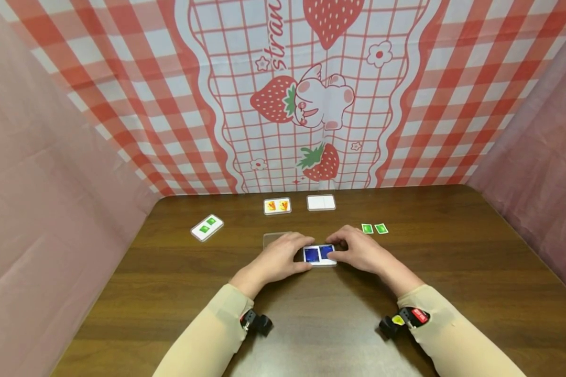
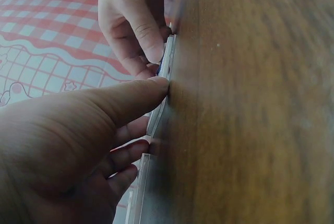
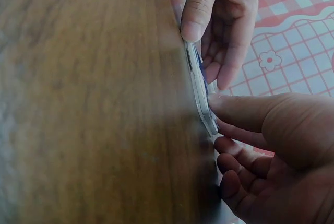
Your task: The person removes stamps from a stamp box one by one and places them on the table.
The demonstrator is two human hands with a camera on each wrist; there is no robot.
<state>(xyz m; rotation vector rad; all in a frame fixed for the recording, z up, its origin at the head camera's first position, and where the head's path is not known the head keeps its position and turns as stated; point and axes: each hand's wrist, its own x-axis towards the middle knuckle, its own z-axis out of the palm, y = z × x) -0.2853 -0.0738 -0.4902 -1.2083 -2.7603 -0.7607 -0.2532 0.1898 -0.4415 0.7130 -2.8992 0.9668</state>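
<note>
A flat white card in a clear case (image 1: 320,263), bearing two dark blue square pictures, lies on the table between the hands. The left hand (image 1: 281,256) grips its left end, thumb at the near edge and fingers at the far edge. At the other end is the right hand (image 1: 358,251); its thumb lies on the right blue square (image 1: 325,251) and its index finger reaches the far side. In the right wrist view the right hand's other fingers (image 3: 237,174) curl beside the case. A clear empty cover (image 1: 272,238) is partly hidden behind the left hand.
On the wooden table (image 1: 283,324) lie a cased card with two green squares (image 1: 207,228), one with orange pictures (image 1: 277,206) and a white one (image 1: 320,202). Two loose green squares (image 1: 374,229) are beyond the right hand. A checked strawberry cloth (image 1: 287,146) hangs behind.
</note>
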